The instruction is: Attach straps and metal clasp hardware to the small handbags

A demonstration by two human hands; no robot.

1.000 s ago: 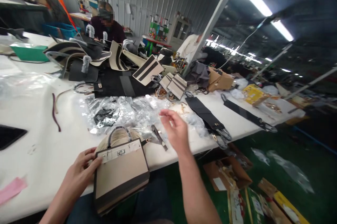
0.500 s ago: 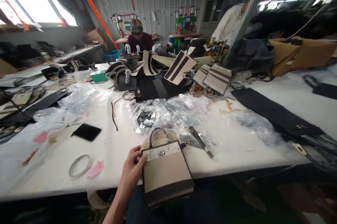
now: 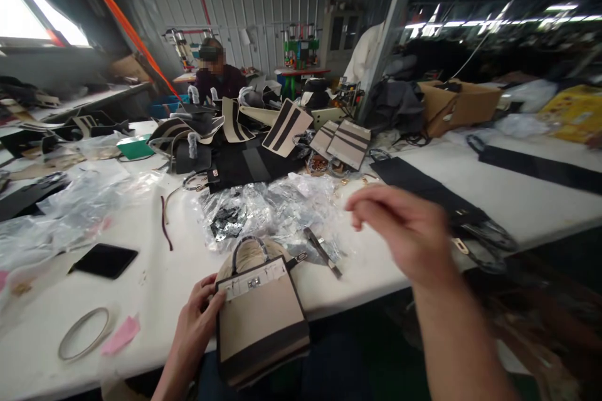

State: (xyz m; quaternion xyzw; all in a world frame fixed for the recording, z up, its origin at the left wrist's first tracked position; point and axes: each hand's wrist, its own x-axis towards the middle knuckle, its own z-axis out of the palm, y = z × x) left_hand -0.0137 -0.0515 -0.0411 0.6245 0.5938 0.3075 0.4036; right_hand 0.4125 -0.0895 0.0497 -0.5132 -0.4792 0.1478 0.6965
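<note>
you're gripping the bag (image 3: pixel 261 319) at its upper left corner with your left hand (image 3: pixel 198 312), thumb lying on the front face and fingers tucking behind, and the bag is leaning on the near edge of the desk (image 3: pixel 157 319), its lower part hanging out over your lap. that one-corner hold is probably leaving the far side free to swing, so pressing evenly with the thumb and letting the desk edge bear the back seems the steadier way. the handle (image 3: pixel 249 245) is standing up in an arch, and the tab with its metal clasp (image 3: pixel 300 257) is sticking out at the upper right corner, so you're wanting both clear of any snag. your right hand (image 3: pixel 404 222) is hovering over the right side of the desk, well apart from the bag, fingers curling in narrow; whether they're pinching anything, i can't tell. a dark strip (image 3: pixel 322 252) is lying between the two, beside the clear plastic (image 3: pixel 286 206), and that loose film is likely catching on fingers, so lifting cleanly over it is looking wise.
</note>
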